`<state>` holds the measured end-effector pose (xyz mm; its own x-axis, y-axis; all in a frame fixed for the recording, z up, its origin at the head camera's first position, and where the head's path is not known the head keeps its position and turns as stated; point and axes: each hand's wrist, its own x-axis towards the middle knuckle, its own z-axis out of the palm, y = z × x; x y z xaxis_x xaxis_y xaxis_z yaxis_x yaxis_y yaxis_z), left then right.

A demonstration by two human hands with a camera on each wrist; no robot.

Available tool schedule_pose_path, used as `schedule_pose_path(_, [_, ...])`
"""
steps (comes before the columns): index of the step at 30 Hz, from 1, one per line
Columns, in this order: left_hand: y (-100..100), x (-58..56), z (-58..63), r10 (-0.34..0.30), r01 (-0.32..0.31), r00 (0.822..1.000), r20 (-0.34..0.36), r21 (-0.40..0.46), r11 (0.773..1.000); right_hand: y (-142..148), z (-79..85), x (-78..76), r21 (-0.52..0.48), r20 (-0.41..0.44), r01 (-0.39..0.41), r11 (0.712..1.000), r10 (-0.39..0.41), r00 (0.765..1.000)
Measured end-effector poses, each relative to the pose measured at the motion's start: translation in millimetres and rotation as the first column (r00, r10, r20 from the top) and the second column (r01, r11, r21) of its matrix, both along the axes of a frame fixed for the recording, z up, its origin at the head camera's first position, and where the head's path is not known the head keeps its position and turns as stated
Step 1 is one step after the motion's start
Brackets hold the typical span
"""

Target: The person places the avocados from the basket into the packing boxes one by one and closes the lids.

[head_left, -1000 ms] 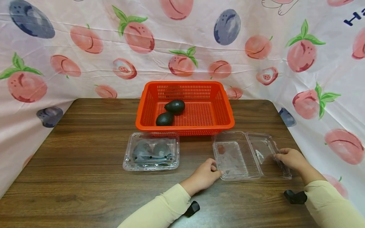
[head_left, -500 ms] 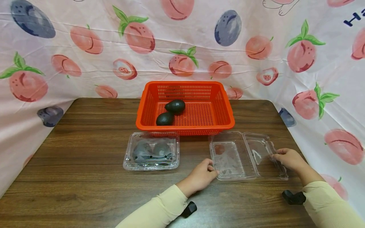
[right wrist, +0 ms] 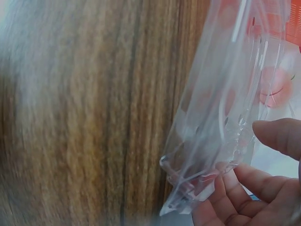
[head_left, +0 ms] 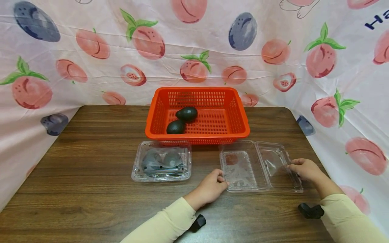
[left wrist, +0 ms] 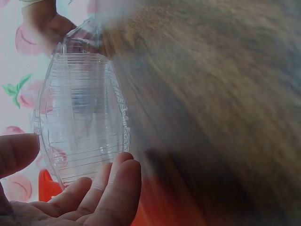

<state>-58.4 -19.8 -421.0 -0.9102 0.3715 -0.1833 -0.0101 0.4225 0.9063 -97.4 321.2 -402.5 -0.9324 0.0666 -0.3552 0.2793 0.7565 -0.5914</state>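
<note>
A clear plastic clamshell box [head_left: 240, 168] lies spread open on the table, its base on the left and its lid [head_left: 275, 165] hinged on the right. At the base's left edge, my left hand [head_left: 208, 189] holds the rim between thumb and fingers; its fingers [left wrist: 117, 183] reach along the end wall in the left wrist view. My right hand [head_left: 307, 170] grips the lid's outer edge, thumb above and fingers [right wrist: 235, 193] below it. To the left sits a second, shut clamshell [head_left: 161, 177] with avocados [head_left: 172, 159] inside, partly veiled by its cloudy plastic.
An orange slatted basket [head_left: 197, 136] stands at the back of the wooden table [head_left: 100, 195], with two dark avocados [head_left: 186, 114] on its left side. The shut clamshell is close to its front. A fruit-print cloth [head_left: 212, 50] hangs behind and at the sides.
The spread clamshell has slid a little to the left along the table, both hands moving with it. The basket and the filled clamshell have stayed put.
</note>
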Motion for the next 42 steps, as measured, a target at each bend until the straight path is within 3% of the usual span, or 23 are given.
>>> schedule_pose_path(11, [-9.3,0.8,-1.4,0.003,-0.003,1.0,-0.022,-0.007,1.0,0.1,-5.9,3.2,-0.197,0.053,0.082,0.977,-0.073,0.996])
schedule_pose_path(22, [-15.6,1.6,-2.5,0.003,-0.003,1.0,-0.023,-0.008,1.0,5.4,-6.9,7.6,-0.41,0.107,0.132,0.902,-0.096,0.99])
schedule_pose_path(35, [-20.5,2.6,0.8,-0.008,0.008,1.0,-0.025,0.007,1.0,9.9,-11.5,6.5,-0.472,0.139,0.13,0.872,-0.072,0.988])
schedule_pose_path(42, [-22.6,2.1,1.6,-0.013,0.013,1.0,-0.005,0.008,1.0,10.1,-11.7,6.0,-0.459,0.132,0.111,0.881,-0.056,0.99])
